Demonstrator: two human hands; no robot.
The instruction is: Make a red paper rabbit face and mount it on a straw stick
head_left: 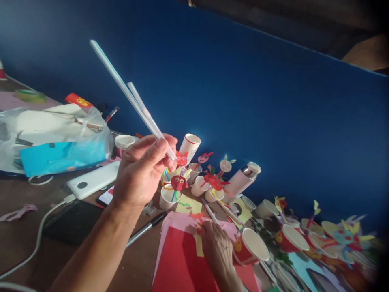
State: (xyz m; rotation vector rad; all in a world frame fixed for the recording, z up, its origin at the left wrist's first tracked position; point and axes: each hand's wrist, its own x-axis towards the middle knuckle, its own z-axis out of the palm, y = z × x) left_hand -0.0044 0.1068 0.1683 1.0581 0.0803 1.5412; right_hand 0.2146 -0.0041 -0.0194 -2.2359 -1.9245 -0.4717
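Raised in front of the blue wall, my left hand pinches two straws between thumb and fingers. One straw is long with a blue stripe; a shorter, clear one lies alongside it, and both slant up to the left. Palm down, my right hand rests low over the stacked red paper and pink sheets. Its fingers reach forward beside an orange paper cutout and a yellow paper strip; the fingertips are partly hidden. Close to its right side leans a red-and-white paper cup.
Behind my hands stand white cups with paper animal figures, a cup stack and a pink thermos. At left are a plastic bag, a cabled white power bank and a marker. More decorated cups crowd the right.
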